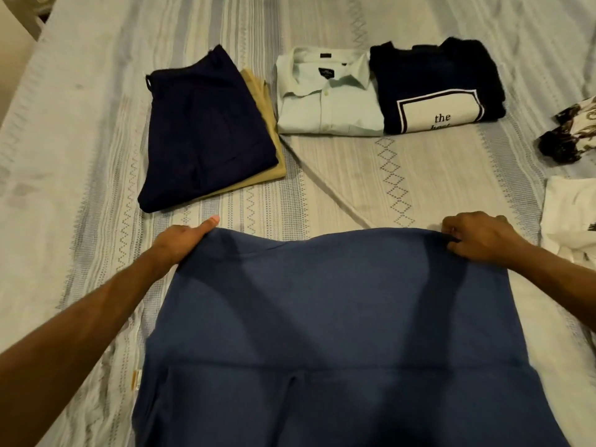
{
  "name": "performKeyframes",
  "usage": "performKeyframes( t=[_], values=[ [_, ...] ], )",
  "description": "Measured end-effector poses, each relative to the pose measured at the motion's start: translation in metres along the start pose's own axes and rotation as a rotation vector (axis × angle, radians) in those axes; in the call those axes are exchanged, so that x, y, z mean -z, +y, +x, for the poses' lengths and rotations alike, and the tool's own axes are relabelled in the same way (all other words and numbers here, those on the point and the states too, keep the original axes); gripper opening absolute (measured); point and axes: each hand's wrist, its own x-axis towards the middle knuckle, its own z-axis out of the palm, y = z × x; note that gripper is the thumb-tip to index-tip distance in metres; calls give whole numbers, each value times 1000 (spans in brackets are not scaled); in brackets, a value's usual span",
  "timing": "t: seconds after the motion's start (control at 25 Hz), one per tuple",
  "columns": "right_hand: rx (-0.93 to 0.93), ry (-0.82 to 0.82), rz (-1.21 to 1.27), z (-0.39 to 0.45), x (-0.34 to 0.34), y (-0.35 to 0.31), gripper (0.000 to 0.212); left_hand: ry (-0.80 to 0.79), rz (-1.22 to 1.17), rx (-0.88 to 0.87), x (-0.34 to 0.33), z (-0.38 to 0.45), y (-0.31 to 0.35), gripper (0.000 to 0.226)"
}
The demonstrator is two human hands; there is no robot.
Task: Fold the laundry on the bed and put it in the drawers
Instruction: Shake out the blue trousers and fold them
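Note:
A blue garment [325,324] lies spread on the bed in front of me. My left hand [183,243] grips its far left corner, thumb on top. At the far right corner, my right hand [477,238] pinches the edge. Farther back lie folded clothes: navy trousers [200,127] on top of a tan garment [271,140], a pale green collared shirt [325,98], and a black T-shirt [435,88] with a white printed panel.
The bed sheet [371,175] is white with grey patterned stripes. At the right edge lie a dark floral garment [571,133] and a white garment [571,221], both unfolded. The bed's left edge runs along the upper left.

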Motion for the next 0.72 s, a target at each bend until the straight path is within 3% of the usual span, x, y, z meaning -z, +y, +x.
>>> performKeyframes(
  t=[0.08, 0.2, 0.28, 0.36, 0.52, 0.64, 0.72],
  values=[
    [40, 4, -67, -2, 7, 4, 14, -124, 91, -171, 8, -7, 0, 70],
    [172, 257, -174, -28, 2, 14, 22, -33, 114, -473, 14, -24, -11, 42],
    [281, 404, -245, -61, -9, 21, 17, 34, -85, -483, 21, -43, -24, 21],
    [365, 474, -300, -99, -25, 28, 15, 26, -196, -479, 26, -64, -50, 15],
    [499, 453, -396, -155, -85, 37, 31, -138, -67, -488, 14, -113, -111, 30],
    [476, 344, -464, -171, -131, 32, 65, -125, 191, -618, -20, -142, -151, 17],
    [404, 297, -440, -175, -140, 26, 75, -76, 171, -626, -36, -150, -160, 13]
  ],
)
